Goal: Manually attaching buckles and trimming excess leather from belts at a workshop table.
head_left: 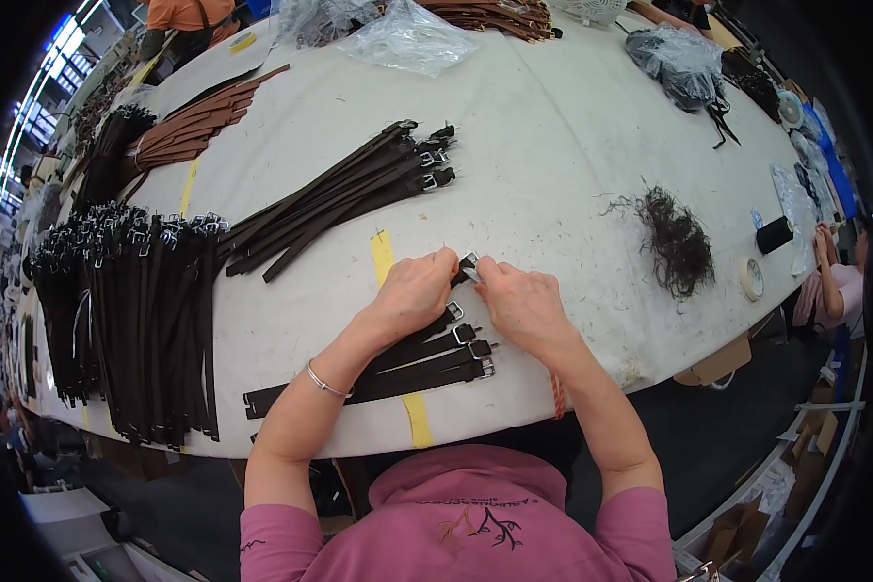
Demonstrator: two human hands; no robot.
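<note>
At the middle of the table, both my hands pinch the buckle end of a dark strap (469, 265); its silver buckle shows between my fingertips. My left hand (419, 285) is closed on the strap beside the buckle. My right hand (524, 301) is closed at the buckle's other side. Under my left wrist lie several more dark buckled straps (427, 373), their buckles pointing right. Ahead and to the left, a fanned pile of dark straps (344, 194) rests with its buckles toward the centre. My palms and curled fingers hide the rest of the held piece.
A thick bundle of dark buckled straps (155, 320) covers the left side, with brown straps (204, 116) beyond it. Right of my hands lies a heap of dark thread scraps (674, 242). A black thread spool (774, 235) and tape roll (752, 279) sit near the right edge.
</note>
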